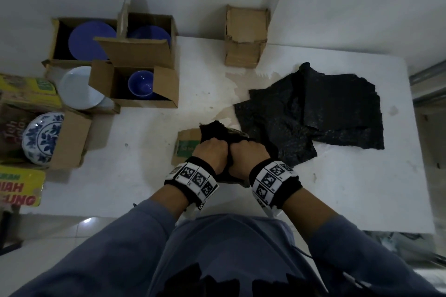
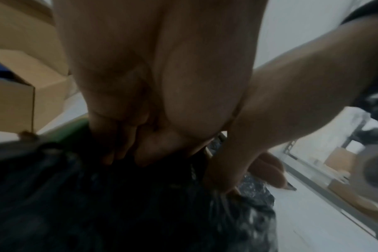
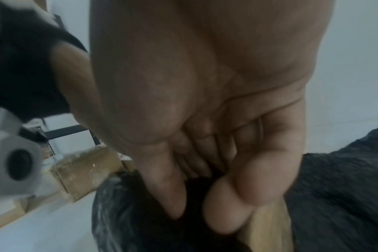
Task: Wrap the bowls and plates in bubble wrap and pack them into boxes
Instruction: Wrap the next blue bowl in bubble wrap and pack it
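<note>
While the black-wrapped bundle (image 1: 218, 131) was clutched from above by the left hand (image 1: 211, 153) and right hand (image 1: 249, 154) together, it was held directly over the small open box (image 1: 185, 146).

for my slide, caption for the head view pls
Both hands push a black-wrapped bundle into a small box.

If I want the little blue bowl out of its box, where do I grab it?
Grab the blue bowl by its rim, reaching down from above. It sits upright with its mouth up in an open-topped box, and the cardboard walls block its sides, so a thumb inside and fingers outside the rim should probably lift it straight out.
</note>
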Available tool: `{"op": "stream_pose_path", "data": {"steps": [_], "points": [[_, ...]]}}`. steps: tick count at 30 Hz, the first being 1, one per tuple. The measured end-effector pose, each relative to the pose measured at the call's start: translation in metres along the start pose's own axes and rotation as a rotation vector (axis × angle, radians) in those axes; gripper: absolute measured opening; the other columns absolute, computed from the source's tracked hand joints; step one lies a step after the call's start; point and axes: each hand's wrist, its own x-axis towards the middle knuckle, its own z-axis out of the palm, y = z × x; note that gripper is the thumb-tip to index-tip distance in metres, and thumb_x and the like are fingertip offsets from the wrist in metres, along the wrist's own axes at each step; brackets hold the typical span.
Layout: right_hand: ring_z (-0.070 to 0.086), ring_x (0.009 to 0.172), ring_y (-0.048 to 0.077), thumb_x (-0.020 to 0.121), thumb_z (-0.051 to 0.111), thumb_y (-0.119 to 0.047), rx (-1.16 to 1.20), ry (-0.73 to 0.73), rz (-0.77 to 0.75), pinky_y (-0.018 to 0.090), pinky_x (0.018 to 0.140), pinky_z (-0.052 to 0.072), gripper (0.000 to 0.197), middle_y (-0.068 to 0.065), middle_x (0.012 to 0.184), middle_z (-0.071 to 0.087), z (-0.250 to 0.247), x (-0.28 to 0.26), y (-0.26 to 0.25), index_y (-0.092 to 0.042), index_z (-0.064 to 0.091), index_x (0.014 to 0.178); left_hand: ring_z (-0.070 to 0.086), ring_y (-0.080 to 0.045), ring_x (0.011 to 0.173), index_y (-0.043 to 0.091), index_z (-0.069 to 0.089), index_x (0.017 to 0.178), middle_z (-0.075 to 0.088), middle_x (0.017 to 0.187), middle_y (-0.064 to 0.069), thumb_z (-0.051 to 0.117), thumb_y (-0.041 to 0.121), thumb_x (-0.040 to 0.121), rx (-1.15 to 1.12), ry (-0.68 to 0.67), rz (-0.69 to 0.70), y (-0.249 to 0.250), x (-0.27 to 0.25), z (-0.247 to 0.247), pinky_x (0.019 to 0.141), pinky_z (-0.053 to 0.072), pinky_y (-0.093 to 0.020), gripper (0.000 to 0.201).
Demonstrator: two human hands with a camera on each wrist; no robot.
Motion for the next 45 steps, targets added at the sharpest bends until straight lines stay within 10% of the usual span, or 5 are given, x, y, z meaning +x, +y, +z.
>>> {"op": "stream_pose_path", "data": {"steps": [15, 39, 45], "points": [[0.064, 0.091, 0.030, 0.085, 0.058, -0.030, -0.039, 0.017, -0.008, 0.035, 0.069, 0.045, 0.014, 0.005, 0.088, 0.059, -0.005, -0.003, -0.002, -0.018, 0.056, 0.090, 0.064, -0.031, 0.096, 0.003, 0.063, 0.107, 0.066, 0.108, -0.016, 0.045, 0.012, 0.097, -0.033, -0.008, 0.023, -0.004, 0.002, -0.005, 0.080, 0.052, -0.038, 0.023], [0.063, 0.098, 0.032, 0.084, 0.061, -0.035, 0.034, 0.005, 0.045, 0.038, 0.073, 0.048, 0.047, 0.010, 0.112, 0.063, 0.005, 0.007, 0.001, -0.014, 0.052, 0.125, 0.061, -0.032, 0.105, 0.004, 0.054, 0.123, 0.058, 0.121, -0.016, 0.047, 0.013, 0.096, -0.017, 0.094, -0.019, -0.002, -0.003, -0.005, 0.081, 0.050, -0.040, 0.029], [0.062, 0.095, 0.032, 0.082, 0.059, -0.031, -0.014, 0.074, 0.013, 0.034, 0.068, 0.042, 0.034, 0.009, 0.106, 0.063, -0.002, 0.001, 0.005, -0.015, 0.057, 0.112, 0.063, -0.029, 0.100, 0.005, 0.063, 0.112, 0.065, 0.112, -0.014, 0.049, 0.018, 0.096, 0.039, 0.008, 0.034, -0.004, 0.006, -0.008, 0.082, 0.051, -0.038, 0.025]]}}
